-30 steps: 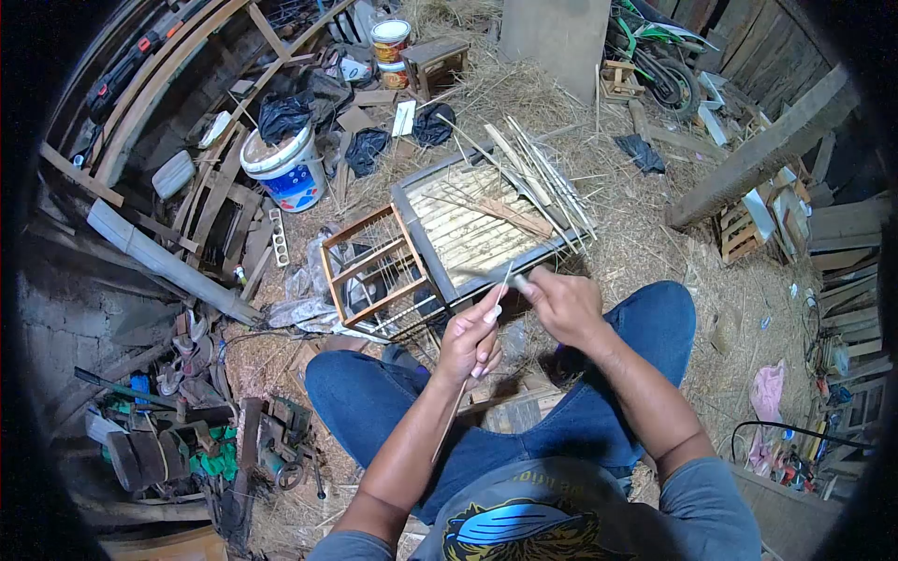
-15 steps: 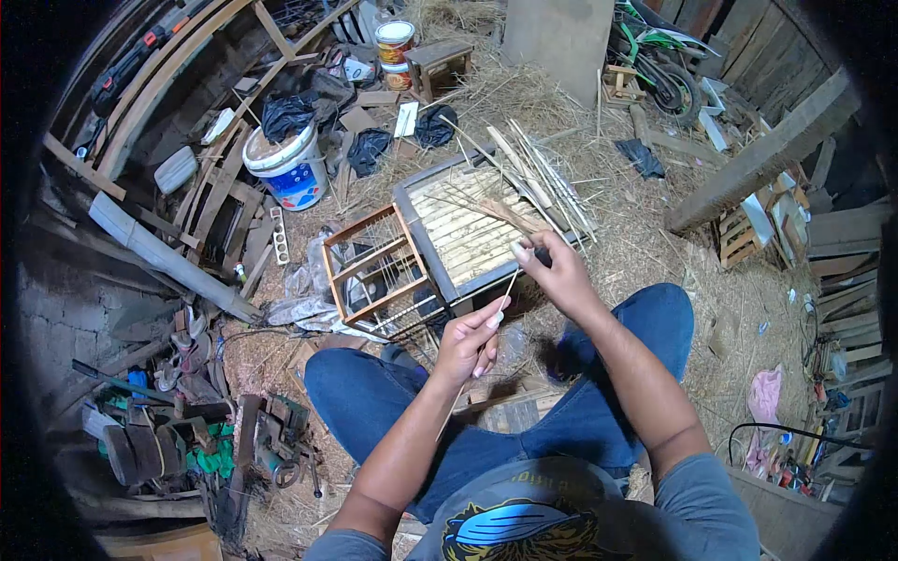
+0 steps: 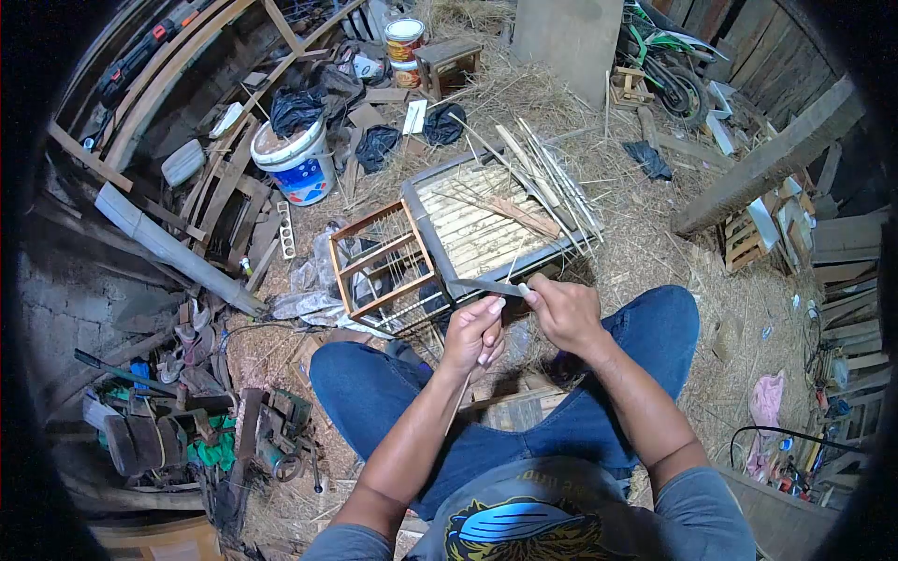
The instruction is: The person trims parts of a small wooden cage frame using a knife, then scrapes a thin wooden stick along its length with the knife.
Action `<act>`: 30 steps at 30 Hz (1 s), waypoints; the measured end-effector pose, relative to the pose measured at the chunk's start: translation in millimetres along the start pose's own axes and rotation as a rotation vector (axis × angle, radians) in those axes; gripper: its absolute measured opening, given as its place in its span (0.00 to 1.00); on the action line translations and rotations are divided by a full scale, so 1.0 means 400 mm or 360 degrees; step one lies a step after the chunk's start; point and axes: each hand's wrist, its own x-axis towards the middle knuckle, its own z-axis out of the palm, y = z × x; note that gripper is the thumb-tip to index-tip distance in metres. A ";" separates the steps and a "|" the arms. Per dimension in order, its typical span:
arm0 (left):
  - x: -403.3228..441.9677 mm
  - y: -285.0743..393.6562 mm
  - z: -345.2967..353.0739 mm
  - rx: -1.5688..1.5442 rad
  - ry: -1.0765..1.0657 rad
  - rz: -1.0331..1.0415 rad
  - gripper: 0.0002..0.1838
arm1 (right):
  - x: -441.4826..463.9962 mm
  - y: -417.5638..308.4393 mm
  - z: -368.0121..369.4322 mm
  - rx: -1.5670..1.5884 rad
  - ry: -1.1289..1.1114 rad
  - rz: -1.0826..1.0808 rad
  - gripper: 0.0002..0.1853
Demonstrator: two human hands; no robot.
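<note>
Just above the person's crossed legs (image 3: 655, 327), the left hand (image 3: 474, 337) is closing round a thin stick (image 3: 458, 404), whose lower length is running back beneath the left forearm and whose upper end is poking out past the fingertips. Close by on the right, the right hand (image 3: 567, 315) is gripping a knife (image 3: 488, 287), its blade pointing leftward and crossing the stick just beyond the left thumb; whether the edge is touching the stick, I cannot tell. Both hands are staying slightly apart from each other, each clamped on its own thing.

Directly ahead of the hands, a low table (image 3: 420, 217) with a dark border is showing pale slats across its top. On its far right side, beyond the right hand, a bundle of loose sticks (image 3: 554, 182) is lying, partly hanging over the border, and a flat brown strip (image 3: 524, 216) is resting nearer the hands. Ahead and to the left of the left hand, an open wooden frame (image 3: 382, 253) is sitting beside the table. Farther off in that direction, a white and blue bucket (image 3: 299, 176) is standing on the littered ground.
</note>
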 end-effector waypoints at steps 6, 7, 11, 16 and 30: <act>-0.019 -0.008 -0.007 -0.0045 -0.0094 -0.0035 0.20 | -0.015 0.002 0.005 -0.0190 -0.0069 -0.0042 0.12; -0.028 -0.007 -0.003 -0.0043 -0.0090 -0.0040 0.20 | -0.006 0.022 -0.002 -0.0154 -0.0037 0.0116 0.13; -0.034 -0.005 0.011 0.0082 -0.0037 -0.0047 0.24 | 0.000 0.019 -0.014 -0.0112 -0.0157 0.0154 0.14; -0.028 0.004 0.012 0.0011 -0.0042 -0.0051 0.24 | -0.006 0.006 -0.016 -0.0062 -0.0121 0.0073 0.17; -0.020 0.012 -0.019 -0.0122 -0.0066 -0.0001 0.23 | 0.029 0.034 -0.022 -0.0191 -0.0157 0.0334 0.14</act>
